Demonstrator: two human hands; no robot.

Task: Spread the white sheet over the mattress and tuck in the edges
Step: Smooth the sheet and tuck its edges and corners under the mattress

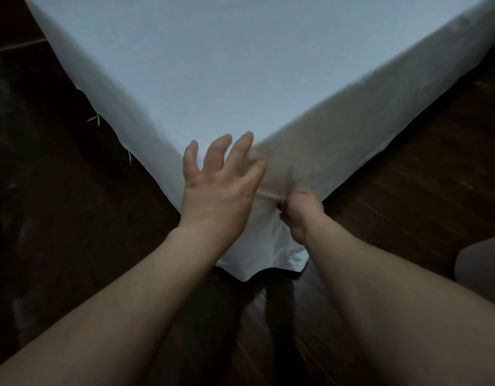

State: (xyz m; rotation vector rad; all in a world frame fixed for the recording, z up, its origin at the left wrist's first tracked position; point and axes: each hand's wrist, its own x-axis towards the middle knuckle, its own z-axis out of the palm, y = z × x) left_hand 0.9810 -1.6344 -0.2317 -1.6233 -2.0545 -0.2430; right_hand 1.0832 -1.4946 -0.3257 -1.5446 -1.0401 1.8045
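The white sheet (235,65) lies smooth over the mattress, whose near corner points toward me. My left hand (221,185) rests flat on that corner with fingers spread and straight. Just right of it and lower, my right hand (299,213) pinches a fold of the sheet at the corner's side. Below both hands a loose flap of sheet (263,254) hangs down past the mattress edge. The sheet's left side (101,112) drapes down with a few loose threads. The mattress itself is hidden under the sheet.
Dark wooden floor (407,196) runs on both sides of the bed corner. A dark leg (279,302) stands below the hanging flap. A grey rounded object (483,260) shows at the right edge. The room is dim.
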